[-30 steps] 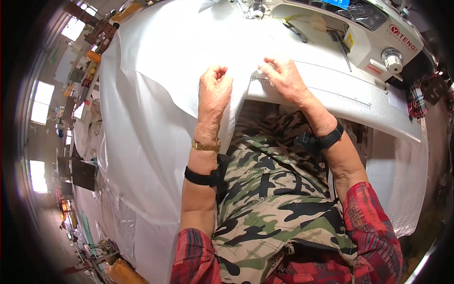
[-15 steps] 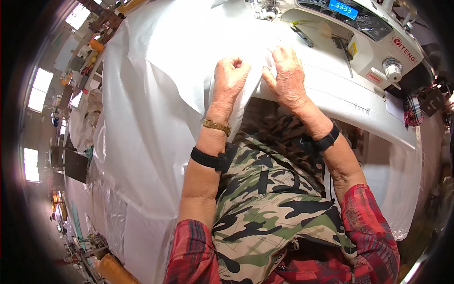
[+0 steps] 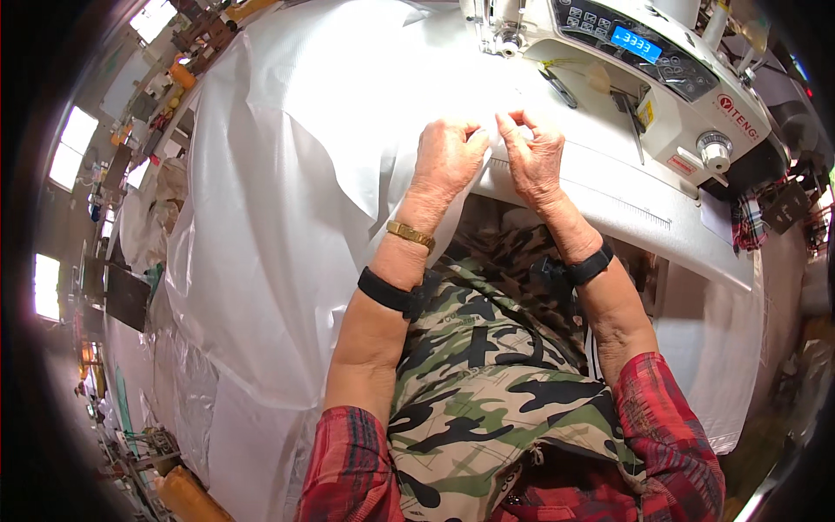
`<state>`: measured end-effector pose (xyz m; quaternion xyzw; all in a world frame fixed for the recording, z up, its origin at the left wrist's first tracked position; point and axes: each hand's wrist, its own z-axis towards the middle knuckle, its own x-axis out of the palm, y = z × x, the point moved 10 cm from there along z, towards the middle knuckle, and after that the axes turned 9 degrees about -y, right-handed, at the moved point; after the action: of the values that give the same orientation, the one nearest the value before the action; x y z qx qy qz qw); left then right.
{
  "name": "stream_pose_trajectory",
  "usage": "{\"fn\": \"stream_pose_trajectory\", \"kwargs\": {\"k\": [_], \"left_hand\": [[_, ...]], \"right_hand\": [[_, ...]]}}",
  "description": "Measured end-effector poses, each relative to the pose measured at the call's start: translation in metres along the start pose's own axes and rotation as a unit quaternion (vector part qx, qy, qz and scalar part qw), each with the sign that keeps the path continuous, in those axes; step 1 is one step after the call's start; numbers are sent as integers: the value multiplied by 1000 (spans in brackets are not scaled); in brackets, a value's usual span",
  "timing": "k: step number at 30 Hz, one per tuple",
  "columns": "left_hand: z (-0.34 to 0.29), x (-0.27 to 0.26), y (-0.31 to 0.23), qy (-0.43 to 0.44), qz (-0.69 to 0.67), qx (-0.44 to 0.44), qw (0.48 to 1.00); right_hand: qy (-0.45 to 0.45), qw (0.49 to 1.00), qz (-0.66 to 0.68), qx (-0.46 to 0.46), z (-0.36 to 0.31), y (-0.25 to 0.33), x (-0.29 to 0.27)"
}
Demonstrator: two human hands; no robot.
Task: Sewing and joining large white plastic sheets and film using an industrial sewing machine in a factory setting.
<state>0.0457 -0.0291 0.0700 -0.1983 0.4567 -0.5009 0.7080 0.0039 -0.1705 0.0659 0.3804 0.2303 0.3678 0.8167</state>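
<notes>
A large white, shiny, finely ribbed sheet (image 3: 235, 174) covers the left of the table and hangs down beside my lap. My left hand (image 3: 448, 158) is closed at the sheet's right-hand edge, thumb and fingers pinched on it. Close beside it, my right hand (image 3: 535, 161) has its fingers bent and drawn together, tips toward the left hand. Strong glare hides what lies between the right fingertips. Beyond both hands stands a white sewing machine (image 3: 626, 52); its needle area (image 3: 509, 42) sits past the fingertips.
Thread snips (image 3: 557, 89) lie on the machine bed (image 3: 600, 139), close to a thin dark rod (image 3: 628, 129). A ruler scale (image 3: 639, 211) runs along the bed's near edge. Camouflage cloth (image 3: 487, 374) covers my lap. Clutter fills the far left.
My right hand has gone from spread fingers to bent, drawn-together ones and pulled slightly nearer. My left hand has shifted right and a little nearer, so the hands are closer together.
</notes>
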Motion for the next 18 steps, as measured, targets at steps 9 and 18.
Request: {"fn": "stream_pose_trajectory", "kwargs": {"k": [9, 18], "left_hand": [[-8, 7, 19, -5, -102, -79, 992], [-13, 26, 53, 44, -420, -230, 877]], "right_hand": [[90, 995, -26, -46, -4, 12, 19], [107, 986, 2, -128, -8, 20, 23]]}}
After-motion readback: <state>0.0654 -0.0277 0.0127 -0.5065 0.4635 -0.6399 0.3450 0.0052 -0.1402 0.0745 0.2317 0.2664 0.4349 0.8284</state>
